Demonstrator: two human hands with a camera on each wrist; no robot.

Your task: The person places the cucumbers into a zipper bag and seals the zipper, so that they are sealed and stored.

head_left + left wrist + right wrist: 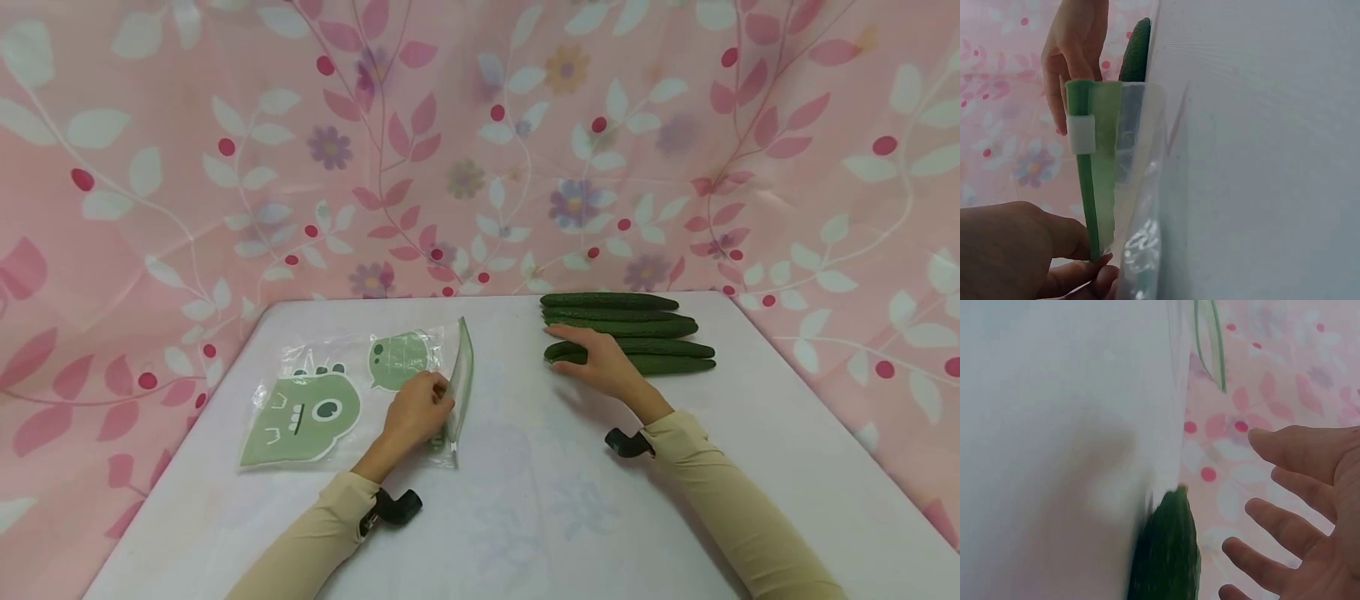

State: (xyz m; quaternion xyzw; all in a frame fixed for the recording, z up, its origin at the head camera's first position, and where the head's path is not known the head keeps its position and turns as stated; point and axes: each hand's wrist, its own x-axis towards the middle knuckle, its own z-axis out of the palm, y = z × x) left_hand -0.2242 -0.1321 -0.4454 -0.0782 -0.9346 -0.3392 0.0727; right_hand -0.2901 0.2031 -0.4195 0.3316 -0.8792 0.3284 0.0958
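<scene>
A clear zip bag [300, 421] printed with a green cartoon monster lies flat on the left of the table. My left hand [416, 408] pinches its right edge, where the mouth stands raised and parted. In the left wrist view, thumb and fingers hold the green zip strip [1087, 187], which carries a white slider [1082, 134] near its far end. Several dark green cucumbers [611, 302] lie side by side at the back right. Over the left ends of the nearer ones hovers my right hand [603, 362], fingers spread, nothing in its grasp.
A white cloth covers the table [517, 500], and a pink floral curtain [465, 167] hangs right behind its back edge. Each wrist wears a black camera mount [628, 443] that juts out toward the middle.
</scene>
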